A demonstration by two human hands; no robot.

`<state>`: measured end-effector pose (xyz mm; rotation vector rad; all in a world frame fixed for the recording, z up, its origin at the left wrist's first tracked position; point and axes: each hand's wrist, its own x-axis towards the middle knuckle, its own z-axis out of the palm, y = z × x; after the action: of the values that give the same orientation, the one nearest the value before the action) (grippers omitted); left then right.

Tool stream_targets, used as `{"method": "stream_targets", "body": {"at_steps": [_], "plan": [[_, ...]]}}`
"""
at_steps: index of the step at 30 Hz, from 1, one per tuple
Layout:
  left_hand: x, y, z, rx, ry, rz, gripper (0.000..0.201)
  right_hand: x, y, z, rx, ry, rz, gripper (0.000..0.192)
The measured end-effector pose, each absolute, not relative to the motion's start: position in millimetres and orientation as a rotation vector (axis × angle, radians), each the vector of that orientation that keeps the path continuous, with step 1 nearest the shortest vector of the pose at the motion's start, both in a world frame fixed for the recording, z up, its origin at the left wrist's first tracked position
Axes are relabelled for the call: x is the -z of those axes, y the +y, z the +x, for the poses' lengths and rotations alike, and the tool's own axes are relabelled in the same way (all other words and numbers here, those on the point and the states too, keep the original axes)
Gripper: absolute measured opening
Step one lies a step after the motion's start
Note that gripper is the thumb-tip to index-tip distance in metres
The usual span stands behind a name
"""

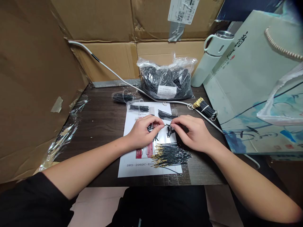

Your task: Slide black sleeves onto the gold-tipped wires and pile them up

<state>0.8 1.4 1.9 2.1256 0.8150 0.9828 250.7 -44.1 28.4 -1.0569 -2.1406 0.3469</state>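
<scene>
My left hand and my right hand meet over a printed sheet. Thumb and forefinger of each are pinched on a thin black wire stretched between the fingertips; its ends are hidden by the fingers. Beneath them lie several short black tube pieces. Closer to me is a loose pile of black wires with gold-coloured tips. Just beyond my fingers rests another group of black wires, partly covered by my right hand.
Toward the back are a clear bag of black pieces, a pale green bottle and small bundles of black wires. A tied gold-tipped bundle sits right. A white cable crosses the table; cardboard and a paper bag flank it.
</scene>
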Motion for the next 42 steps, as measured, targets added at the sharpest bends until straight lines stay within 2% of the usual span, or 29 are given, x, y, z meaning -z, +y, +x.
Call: {"method": "stream_targets", "body": {"at_steps": [16,20,42], "plan": [[-0.9,1.2,0.5,-0.998,0.802,2.121,0.007,-24.5,-44.7,248.5,-0.452,-2.121,-1.089,0.012],[-0.7,0.9,0.0,-0.998,0.817,2.131,0.013,-24.3,-44.9,247.8,-0.485,-2.079,-1.101,0.012],[-2.2,-1.1,0.7,-1.057,0.781,2.194,0.006,-21.8,-46.0,244.6,-0.557,-2.036,-1.127,0.012]]}}
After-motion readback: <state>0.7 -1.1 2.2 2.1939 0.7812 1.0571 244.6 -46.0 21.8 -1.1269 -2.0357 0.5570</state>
